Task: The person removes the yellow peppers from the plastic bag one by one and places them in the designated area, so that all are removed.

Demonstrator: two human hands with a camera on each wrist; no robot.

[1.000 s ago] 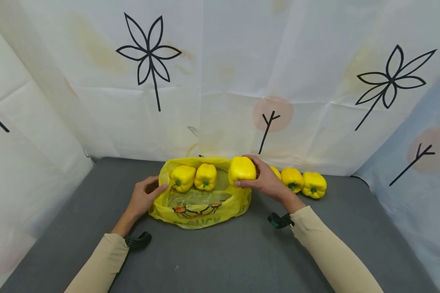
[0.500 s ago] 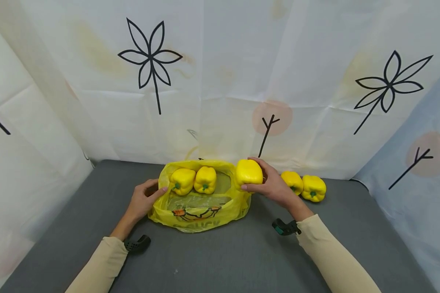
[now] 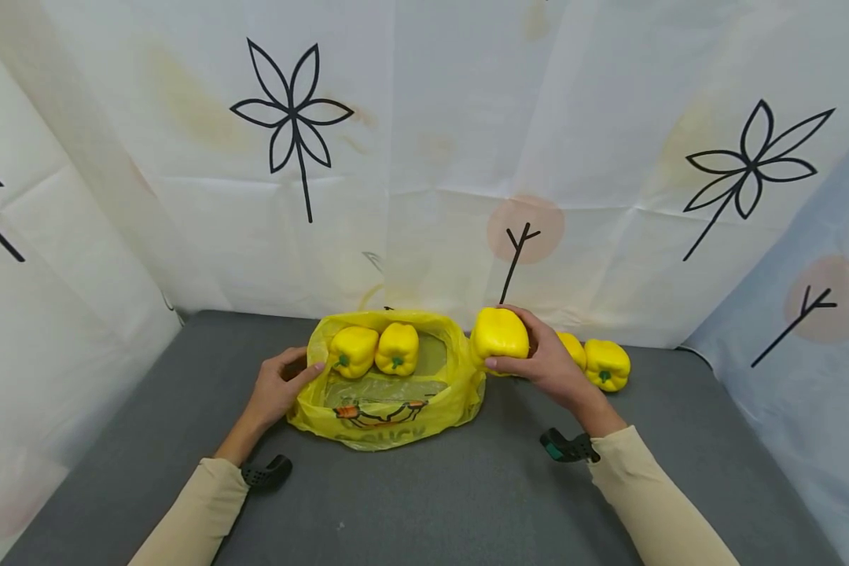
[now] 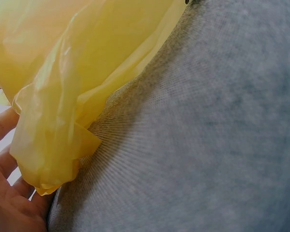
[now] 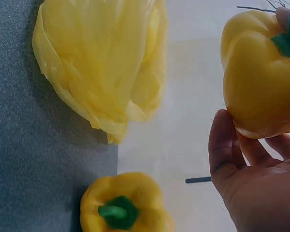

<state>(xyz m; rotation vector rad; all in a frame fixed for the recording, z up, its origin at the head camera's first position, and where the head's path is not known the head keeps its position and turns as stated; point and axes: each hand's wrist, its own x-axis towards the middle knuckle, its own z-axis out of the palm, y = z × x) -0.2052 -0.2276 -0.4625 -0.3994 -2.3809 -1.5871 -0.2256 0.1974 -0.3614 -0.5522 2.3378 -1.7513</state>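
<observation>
A yellow plastic bag (image 3: 389, 420) lies with its mouth spread wide, two yellow bell peppers with green stems inside, the left one (image 3: 354, 351) next to the right one (image 3: 398, 349). My left hand (image 3: 272, 389) holds the bag's left edge, its thumb over the rim; in the left wrist view the fingers (image 4: 2, 128) are partly behind the plastic. Just right of the bag, my right hand (image 3: 555, 365) grips another yellow bell pepper (image 3: 500, 333) between thumb and fingers. The right wrist view shows this pepper (image 5: 261, 77) raised, apart from the bag (image 5: 101, 63).
On the grey table (image 3: 410, 511), yellow bell peppers stand in a row to the right, including the end one (image 3: 606, 365); my right hand partly hides the row. One pepper (image 5: 123, 205) shows near the bag in the right wrist view. A patterned white cloth (image 3: 431, 157) hangs behind.
My right hand has moved right with the bell pepper, from over the bag's right rim to beside it. The left hand stays at the bag's edge. The head view has shifted slightly.
</observation>
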